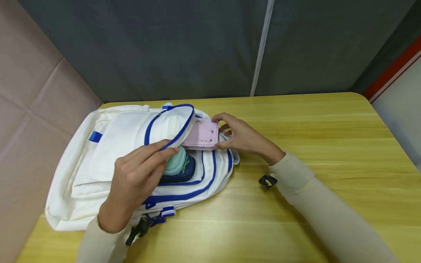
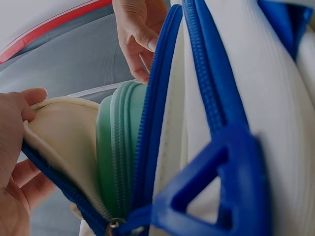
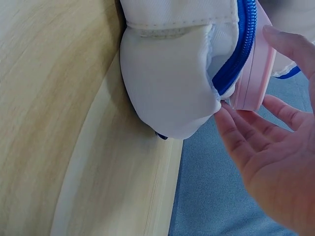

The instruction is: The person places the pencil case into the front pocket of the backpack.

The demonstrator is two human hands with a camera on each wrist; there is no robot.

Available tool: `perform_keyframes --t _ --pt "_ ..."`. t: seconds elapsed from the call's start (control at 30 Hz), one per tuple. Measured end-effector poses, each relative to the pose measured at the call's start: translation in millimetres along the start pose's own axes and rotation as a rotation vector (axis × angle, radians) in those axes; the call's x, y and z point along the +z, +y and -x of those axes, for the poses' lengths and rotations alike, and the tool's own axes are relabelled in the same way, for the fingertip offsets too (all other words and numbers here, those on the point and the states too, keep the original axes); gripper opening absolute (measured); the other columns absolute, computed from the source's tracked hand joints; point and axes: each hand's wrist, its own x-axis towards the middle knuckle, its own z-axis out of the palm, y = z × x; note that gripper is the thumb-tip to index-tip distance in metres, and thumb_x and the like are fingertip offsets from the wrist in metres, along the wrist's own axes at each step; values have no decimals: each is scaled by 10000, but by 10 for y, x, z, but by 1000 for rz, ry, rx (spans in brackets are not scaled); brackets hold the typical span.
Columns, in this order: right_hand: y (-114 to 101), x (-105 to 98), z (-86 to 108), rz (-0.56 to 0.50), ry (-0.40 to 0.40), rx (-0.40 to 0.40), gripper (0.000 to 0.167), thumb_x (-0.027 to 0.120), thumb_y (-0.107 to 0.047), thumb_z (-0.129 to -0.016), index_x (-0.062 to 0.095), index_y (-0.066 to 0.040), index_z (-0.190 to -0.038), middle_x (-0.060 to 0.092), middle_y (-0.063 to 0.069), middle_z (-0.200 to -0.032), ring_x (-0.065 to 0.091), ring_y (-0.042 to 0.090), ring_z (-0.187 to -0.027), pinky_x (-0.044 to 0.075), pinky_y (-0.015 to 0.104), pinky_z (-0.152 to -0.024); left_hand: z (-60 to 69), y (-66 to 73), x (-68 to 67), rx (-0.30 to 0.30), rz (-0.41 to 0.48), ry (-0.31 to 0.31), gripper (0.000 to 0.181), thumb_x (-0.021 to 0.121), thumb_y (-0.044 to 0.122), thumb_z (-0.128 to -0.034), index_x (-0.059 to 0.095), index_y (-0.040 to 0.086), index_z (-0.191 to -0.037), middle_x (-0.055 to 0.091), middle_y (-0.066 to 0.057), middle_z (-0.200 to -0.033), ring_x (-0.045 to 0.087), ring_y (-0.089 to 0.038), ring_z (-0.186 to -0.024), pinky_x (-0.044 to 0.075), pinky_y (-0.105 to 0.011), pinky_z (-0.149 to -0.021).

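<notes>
A white backpack (image 1: 125, 138) with blue zipper trim lies on the table, its front pocket unzipped. My left hand (image 1: 138, 171) pinches the edge of the pocket flap (image 2: 64, 123) and lifts it. Partly inside the opening is a flat pink box (image 1: 202, 134) with small dark marks on its lid. Its outer end is held between the thumb and fingers of my right hand (image 1: 241, 136); the flap hides the other end. Beside the box sit a mint-green zippered case (image 2: 104, 142) and a dark navy item (image 1: 187, 173), both partly covered.
The wooden table (image 1: 315, 146) extends to the right of the backpack. A dark grey partition (image 1: 197, 47) stands behind it, and a pinkish padded panel (image 1: 36, 91) is at the left. Straps with a black buckle (image 1: 141, 228) hang off the near side of the bag.
</notes>
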Motion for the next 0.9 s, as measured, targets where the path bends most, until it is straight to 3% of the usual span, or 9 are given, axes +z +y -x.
perform_keyframes --t 0.53,0.9 --pt "-39 28 -4 9 12 -28 736 834 -131 -883 444 -106 -1506 492 107 -1553 541 309 -1372 466 480 -1179 -32 -15 16 30 17 6 360 488 188 -1091 819 58 -1039 807 -126 -1082 795 -303 -950 612 -396 -882" --pt "-51 83 -33 -15 13 -60 717 811 -120 -904 424 -81 -1506 456 117 -1603 458 306 -1501 432 471 -1211 -46 -20 15 38 30 -1 353 493 187 -1095 818 59 -1044 807 -122 -1081 795 -302 -958 613 -409 -875"
